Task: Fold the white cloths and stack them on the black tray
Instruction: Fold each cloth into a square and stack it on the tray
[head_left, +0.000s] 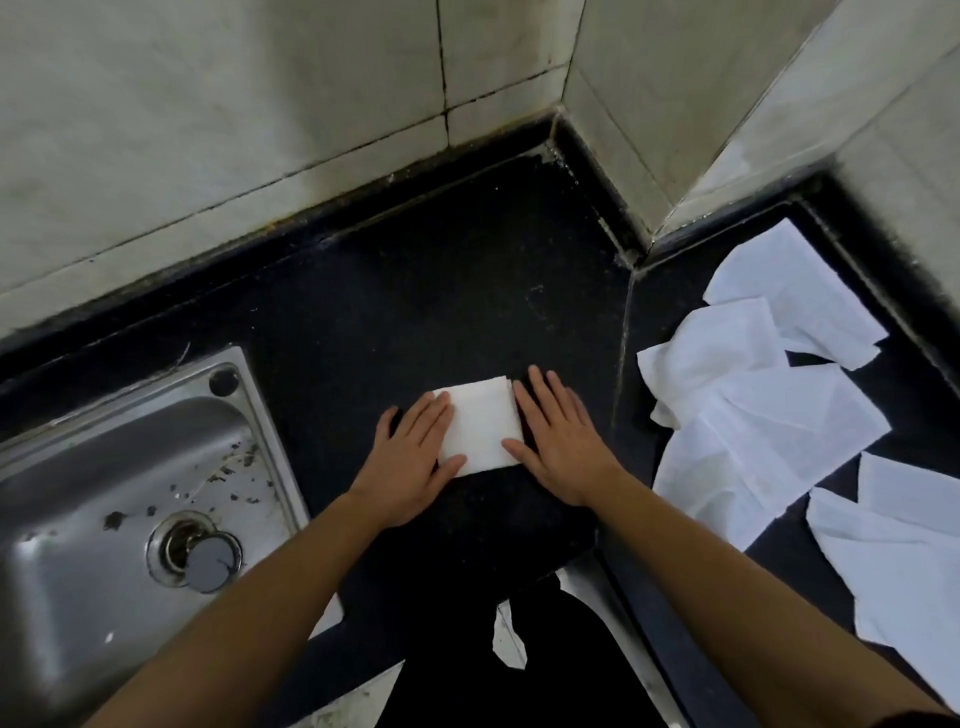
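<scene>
The folded cloth (480, 426) lies flat on the black counter (415, 286), just below frame centre, as a small square of several layers.

The left hand (410, 462) lies at its 9 o'clock edge, fingers straight, fingertips and thumb resting on the fabric. The right hand (558, 441) lies at its 3 o'clock edge, fingers straight, thumb touching the near corner. Neither hand grips anything.

Unfolded cloths (769, 415) lie in a loose heap at 3 o'clock, well apart from the folded one. A steel sink (130, 447) sits at 8 o'clock. A black tray cannot be told apart from the black counter.

Handling, as judged:
- The cloth is light, thin and limp, and holds no shape unsupported.
- The layers probably slide on each other and spring open if released carelessly.
- Take hold at two opposite edges, pinching all layers together, or slide flat fingers underneath.
- Keep it level during transfer.
</scene>
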